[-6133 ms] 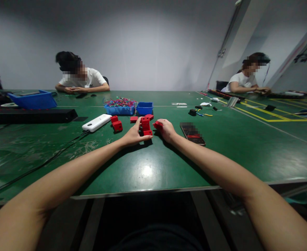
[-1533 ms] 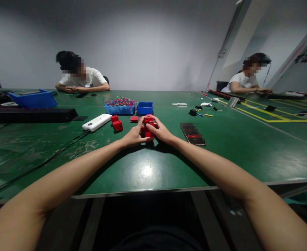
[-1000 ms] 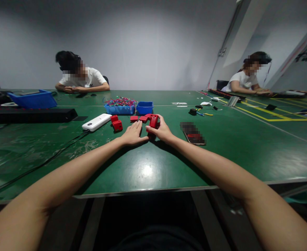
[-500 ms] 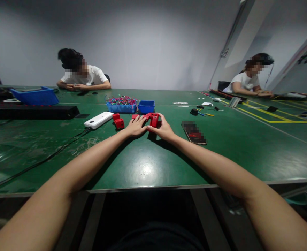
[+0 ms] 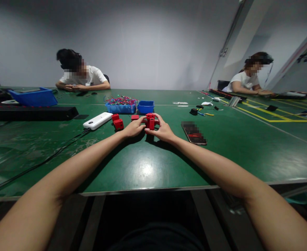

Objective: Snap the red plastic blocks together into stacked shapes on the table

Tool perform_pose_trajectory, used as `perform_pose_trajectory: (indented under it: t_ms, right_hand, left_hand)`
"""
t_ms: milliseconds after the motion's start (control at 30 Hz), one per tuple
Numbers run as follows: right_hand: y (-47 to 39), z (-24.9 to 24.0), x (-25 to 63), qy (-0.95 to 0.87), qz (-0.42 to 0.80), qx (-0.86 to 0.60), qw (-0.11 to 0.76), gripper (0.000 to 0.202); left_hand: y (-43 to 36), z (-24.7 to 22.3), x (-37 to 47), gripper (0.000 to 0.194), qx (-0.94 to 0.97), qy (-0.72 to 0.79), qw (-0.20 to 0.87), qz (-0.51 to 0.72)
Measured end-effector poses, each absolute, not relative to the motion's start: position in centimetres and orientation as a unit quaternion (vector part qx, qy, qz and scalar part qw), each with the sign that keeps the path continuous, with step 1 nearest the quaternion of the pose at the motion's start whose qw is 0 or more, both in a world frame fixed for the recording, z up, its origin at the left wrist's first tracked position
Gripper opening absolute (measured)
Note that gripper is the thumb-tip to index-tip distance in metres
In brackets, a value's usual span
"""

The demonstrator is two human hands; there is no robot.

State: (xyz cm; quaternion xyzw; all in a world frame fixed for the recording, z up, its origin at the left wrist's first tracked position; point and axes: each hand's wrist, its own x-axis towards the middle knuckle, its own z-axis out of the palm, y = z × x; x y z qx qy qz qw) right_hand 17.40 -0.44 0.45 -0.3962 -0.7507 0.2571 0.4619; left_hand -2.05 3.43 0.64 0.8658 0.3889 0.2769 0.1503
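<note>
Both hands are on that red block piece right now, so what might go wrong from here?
The red piece is pinched only at the fingertips of the left hand and right hand; it may slip or pop apart. Loose red blocks lie just left of the left hand and could be knocked away. The phone lies near the right wrist, so a sideways sweep might push it.
</note>
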Motion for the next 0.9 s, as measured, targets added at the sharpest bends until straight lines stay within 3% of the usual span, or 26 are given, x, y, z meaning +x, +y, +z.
perform_pose_trajectory:
  t_ms: [200, 300, 400, 567, 733, 900]
  right_hand:
    - [-0.2, 0.1, 17.5, -0.744, 0.310, -0.362, 0.469, 0.085]
    - [-0.3, 0.3, 17.6, -0.742, 0.310, -0.373, 0.463, 0.085]
    - [-0.5, 0.5, 17.7, -0.740, 0.312, -0.385, 0.454, 0.085]
    - [-0.1, 0.4, 17.9, -0.757, 0.302, -0.402, 0.417, 0.076]
    - [0.6, 0.3, 18.0, -0.718, 0.236, -0.492, 0.433, 0.045]
    - [0.7, 0.6, 18.2, -0.724, 0.150, -0.598, 0.310, 0.060]
  left_hand:
    - [2.5, 0.2, -1.2, 0.065, 0.769, 0.376, 0.272, 0.440]
    - [2.3, 0.0, -1.1, 0.086, 0.804, 0.314, 0.295, 0.409]
    - [2.0, 0.0, -1.1, 0.113, 0.850, 0.292, 0.240, 0.367]
    - [2.2, -0.2, -0.9, 0.104, 0.842, 0.306, 0.191, 0.401]
    - [3.1, -0.8, -1.0, 0.102, 0.823, 0.335, 0.206, 0.411]
    - [3.5, -1.0, -1.3, 0.102, 0.802, 0.356, 0.222, 0.426]
